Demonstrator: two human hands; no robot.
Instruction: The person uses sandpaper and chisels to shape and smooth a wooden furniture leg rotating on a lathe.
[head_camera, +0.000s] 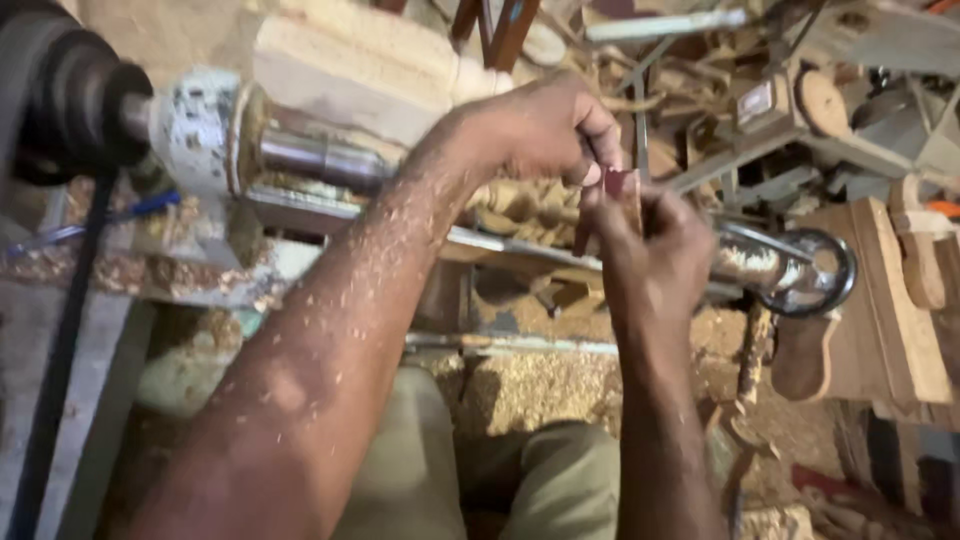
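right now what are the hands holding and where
Both hands, left and right, pinch a small reddish-brown flat strip at its top end, over the turned wood on the lathe.

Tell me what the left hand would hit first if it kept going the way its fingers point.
The left hand points right and slightly down, fingers pinching the small reddish-brown piece together with the right hand. That piece comes first, then the right hand's fingers. The turned wood on the lathe seems to lie just behind, though depth is unclear.

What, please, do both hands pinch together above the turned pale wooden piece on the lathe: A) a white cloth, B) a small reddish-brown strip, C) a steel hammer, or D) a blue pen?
B: the left hand and right hand pinch a small reddish-brown strip over the turned wooden piece.
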